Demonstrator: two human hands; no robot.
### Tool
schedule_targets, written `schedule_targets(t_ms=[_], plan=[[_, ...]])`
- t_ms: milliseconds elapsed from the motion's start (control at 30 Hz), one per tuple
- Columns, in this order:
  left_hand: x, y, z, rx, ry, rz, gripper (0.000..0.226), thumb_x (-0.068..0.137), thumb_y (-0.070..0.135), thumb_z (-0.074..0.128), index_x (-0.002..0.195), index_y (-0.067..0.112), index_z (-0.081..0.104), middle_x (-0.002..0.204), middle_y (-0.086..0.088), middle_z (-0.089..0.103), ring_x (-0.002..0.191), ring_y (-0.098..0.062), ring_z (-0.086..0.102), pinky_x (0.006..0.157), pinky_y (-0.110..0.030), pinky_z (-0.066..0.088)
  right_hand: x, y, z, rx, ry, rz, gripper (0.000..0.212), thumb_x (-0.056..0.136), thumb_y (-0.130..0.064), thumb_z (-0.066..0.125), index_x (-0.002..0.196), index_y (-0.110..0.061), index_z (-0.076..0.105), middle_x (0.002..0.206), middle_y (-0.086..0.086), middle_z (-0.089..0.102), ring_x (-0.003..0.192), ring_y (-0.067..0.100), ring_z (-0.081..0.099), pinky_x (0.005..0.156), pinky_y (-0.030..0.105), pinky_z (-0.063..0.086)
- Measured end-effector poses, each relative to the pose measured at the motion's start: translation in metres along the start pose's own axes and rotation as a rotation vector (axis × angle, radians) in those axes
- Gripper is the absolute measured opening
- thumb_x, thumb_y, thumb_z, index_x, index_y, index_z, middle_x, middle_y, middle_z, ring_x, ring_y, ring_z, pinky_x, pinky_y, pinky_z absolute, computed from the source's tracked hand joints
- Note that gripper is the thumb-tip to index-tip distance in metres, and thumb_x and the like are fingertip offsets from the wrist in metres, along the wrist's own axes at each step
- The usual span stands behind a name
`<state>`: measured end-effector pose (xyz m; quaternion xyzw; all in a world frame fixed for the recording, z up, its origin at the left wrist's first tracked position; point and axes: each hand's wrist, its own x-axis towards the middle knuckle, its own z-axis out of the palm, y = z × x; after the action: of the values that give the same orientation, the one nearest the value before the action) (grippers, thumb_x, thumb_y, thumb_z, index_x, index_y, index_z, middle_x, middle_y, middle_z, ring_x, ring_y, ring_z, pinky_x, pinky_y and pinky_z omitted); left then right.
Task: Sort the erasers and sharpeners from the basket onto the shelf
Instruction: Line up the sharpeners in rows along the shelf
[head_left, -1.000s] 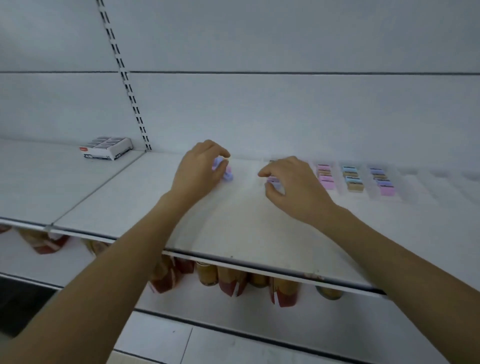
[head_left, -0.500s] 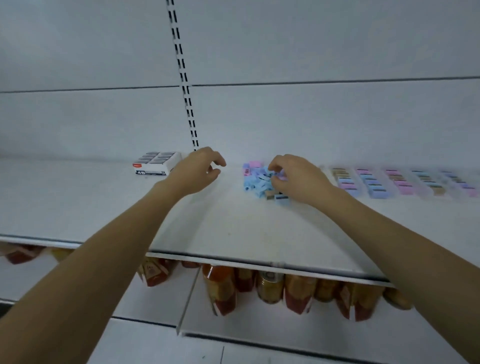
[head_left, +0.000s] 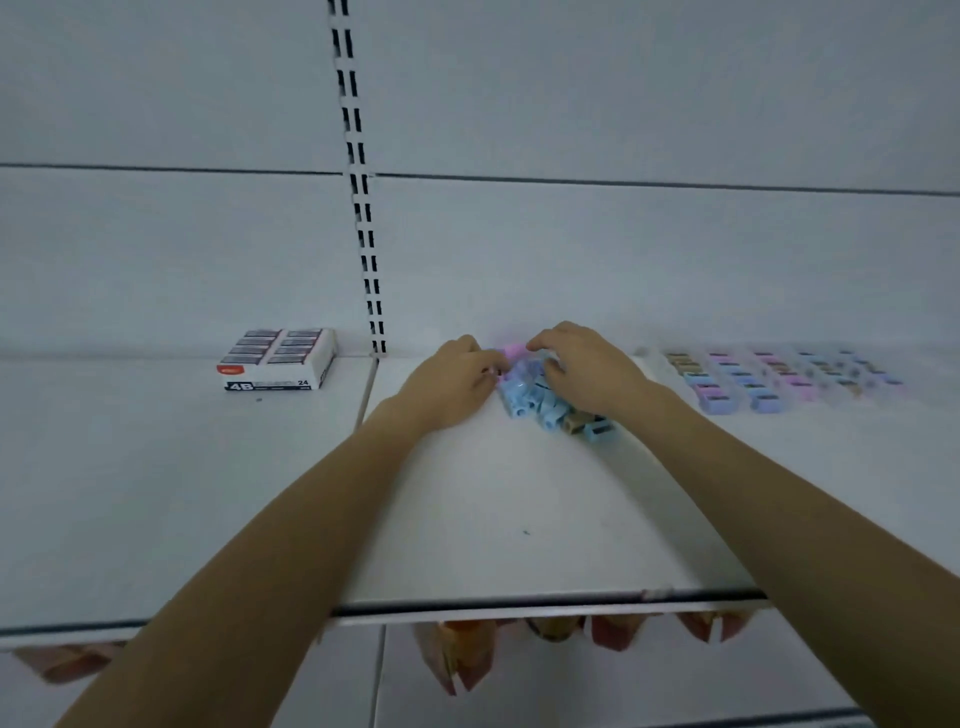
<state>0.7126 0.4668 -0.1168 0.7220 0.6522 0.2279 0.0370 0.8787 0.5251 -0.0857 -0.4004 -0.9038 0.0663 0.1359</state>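
Observation:
A loose pile of small sharpeners (head_left: 540, 402), mostly blue with some pink and brown, lies on the white shelf (head_left: 519, 509) near its back. My left hand (head_left: 452, 382) is at the pile's left edge, with curled fingertips pinching a sharpener there. From the right, my right hand (head_left: 589, 374) reaches over the pile, its fingers curled down onto the sharpeners and hiding part of them. Neat rows of sharpeners (head_left: 769, 382) in pink, blue and brown run along the shelf to the right. No basket is in view.
A white box of 4B erasers (head_left: 278, 358) stands at the back of the left shelf board (head_left: 156, 493). A slotted upright (head_left: 358, 197) runs up the back wall between the boards. Packaged goods (head_left: 457, 660) hang below the shelf's front edge.
My left hand, empty and off to the left half a second ago, has come back to the pile. My right hand stays on the pile. The camera has moved closer.

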Motion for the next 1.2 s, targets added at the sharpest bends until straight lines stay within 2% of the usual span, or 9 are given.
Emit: schedule_targets(t_ms=[133,233,433,600,667,767,900,1033,1200], plan=[[-0.006,-0.007,0.001,-0.084,0.046,0.017,0.018,0.089,0.018,0.055,0.103,0.013,0.064,0.094,-0.012,0.055,0.094,-0.025,0.051,0.081,-0.032,0.040,0.021,-0.005,0.002,-0.003,-0.067,-0.044,0.037,0.092,-0.007,0.041,0.128,-0.010,0.050,0.128,0.011,0.050,0.116,0.028,0.046,0.097,0.036,0.037],[-0.009,-0.009,-0.001,-0.126,0.101,-0.001,0.011,0.087,0.011,0.057,0.095,0.008,0.064,0.090,-0.012,0.054,0.089,-0.025,0.052,0.078,-0.033,0.041,0.035,-0.006,0.007,0.022,-0.100,-0.034,0.028,0.088,-0.007,0.049,0.115,-0.007,0.058,0.116,0.013,0.058,0.107,0.031,0.053,0.090,0.036,0.042],[-0.008,-0.010,-0.004,-0.258,0.181,-0.048,0.008,0.084,0.006,0.060,0.087,0.007,0.053,0.086,-0.007,0.054,0.081,-0.020,0.051,0.071,-0.029,0.039,0.036,-0.008,0.009,0.130,0.035,-0.007,0.031,0.083,-0.001,0.053,0.113,-0.006,0.059,0.114,0.012,0.060,0.102,0.024,0.055,0.082,0.023,0.038],[-0.001,-0.001,-0.005,-0.266,0.248,-0.002,0.024,0.085,0.003,0.058,0.108,0.003,0.055,0.103,-0.012,0.060,0.088,-0.017,0.054,0.076,-0.020,0.039,0.019,-0.007,0.003,0.384,0.121,0.006,0.028,0.091,-0.014,0.054,0.120,-0.014,0.055,0.107,0.005,0.060,0.086,0.015,0.056,0.064,0.007,0.040],[0.003,0.006,-0.004,-0.253,0.260,0.050,0.028,0.086,0.002,0.056,0.114,0.002,0.056,0.108,-0.015,0.059,0.096,-0.022,0.057,0.078,-0.016,0.037,0.008,-0.009,-0.003,0.429,0.135,0.007,0.028,0.093,-0.013,0.050,0.121,-0.017,0.054,0.104,0.001,0.058,0.086,0.014,0.059,0.066,0.002,0.041],[0.007,0.015,-0.001,-0.232,0.259,0.109,0.026,0.087,0.005,0.055,0.113,0.002,0.059,0.109,-0.016,0.056,0.099,-0.025,0.056,0.079,-0.020,0.037,-0.011,-0.009,-0.013,0.438,0.162,-0.004,0.019,0.094,-0.014,0.050,0.110,-0.014,0.058,0.100,-0.004,0.060,0.089,0.013,0.062,0.080,0.018,0.047],[0.005,0.026,0.001,-0.208,0.284,0.189,0.024,0.088,0.011,0.057,0.111,0.005,0.061,0.109,-0.012,0.056,0.099,-0.023,0.056,0.078,-0.029,0.043,-0.039,-0.001,-0.020,0.504,0.221,0.099,0.011,0.089,-0.012,0.056,0.098,-0.017,0.051,0.103,0.001,0.063,0.091,0.020,0.066,0.077,0.031,0.050],[-0.001,0.040,-0.001,-0.234,0.304,0.290,0.026,0.086,0.011,0.060,0.112,0.007,0.061,0.106,-0.009,0.055,0.096,-0.018,0.056,0.077,-0.023,0.040,-0.067,0.002,-0.025,0.645,0.281,0.150,0.022,0.086,-0.004,0.058,0.101,-0.015,0.047,0.101,0.009,0.062,0.087,0.021,0.066,0.073,0.021,0.051],[-0.016,0.054,0.001,-0.287,0.290,0.399,0.027,0.082,0.004,0.062,0.109,0.005,0.062,0.097,-0.007,0.052,0.081,0.004,0.040,0.073,-0.002,0.031,-0.099,0.005,-0.028,0.703,0.292,0.111,0.018,0.085,-0.001,0.060,0.098,-0.012,0.057,0.092,-0.008,0.061,0.080,-0.002,0.062,0.081,0.019,0.050]])
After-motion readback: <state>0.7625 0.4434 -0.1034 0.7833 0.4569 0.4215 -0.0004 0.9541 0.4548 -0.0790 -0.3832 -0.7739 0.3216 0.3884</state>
